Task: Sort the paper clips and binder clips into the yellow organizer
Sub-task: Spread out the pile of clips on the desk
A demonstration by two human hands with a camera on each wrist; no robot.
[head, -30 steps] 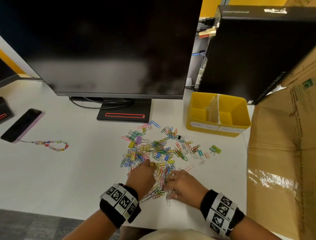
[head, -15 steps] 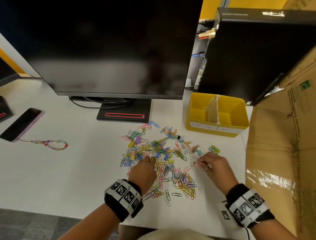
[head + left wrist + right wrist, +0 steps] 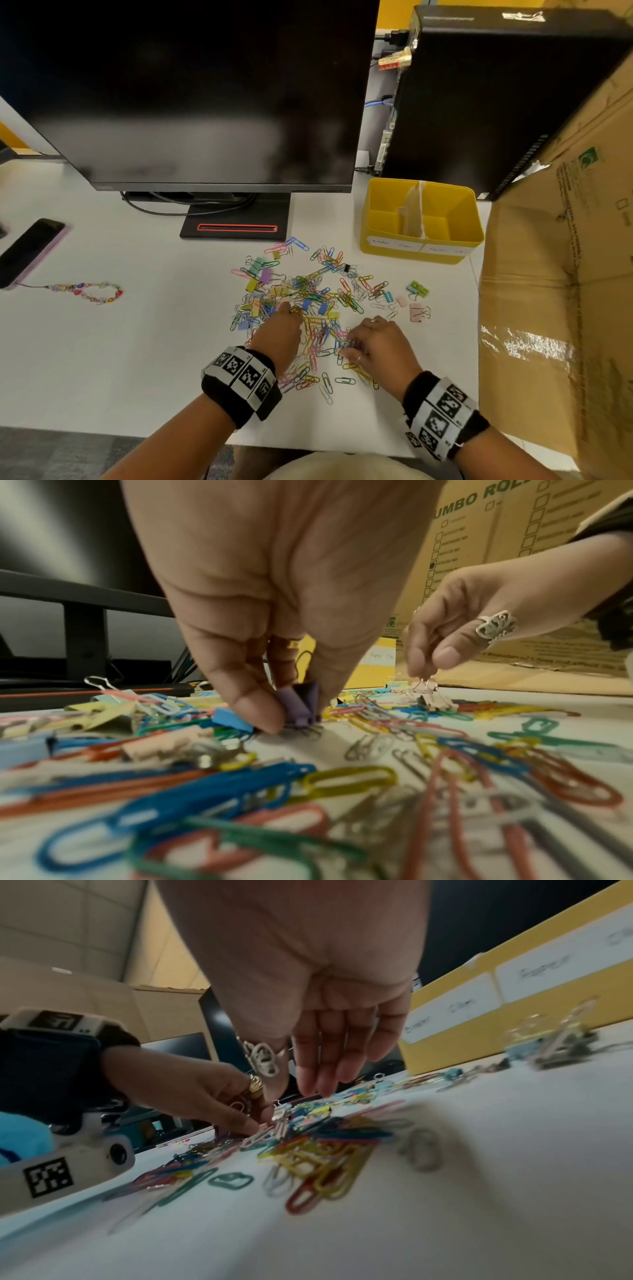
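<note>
A heap of coloured paper clips and binder clips lies on the white table. The yellow organizer stands behind it to the right; its two compartments, labelled binder clips and paper clips, look bare. My left hand reaches into the heap's left side and, in the left wrist view, pinches a purple binder clip between thumb and finger. My right hand is at the heap's near right. There its thumb and forefinger pinch the wire handle of a pale pink binder clip.
A monitor on its stand rises behind the heap, with a black computer tower behind the organizer. A big cardboard box walls off the right. A phone with a bead strap lies far left.
My right hand swung out to the heap's right edge half a second ago, then came back left to the near side. The left hand has stayed in the heap's left part.
</note>
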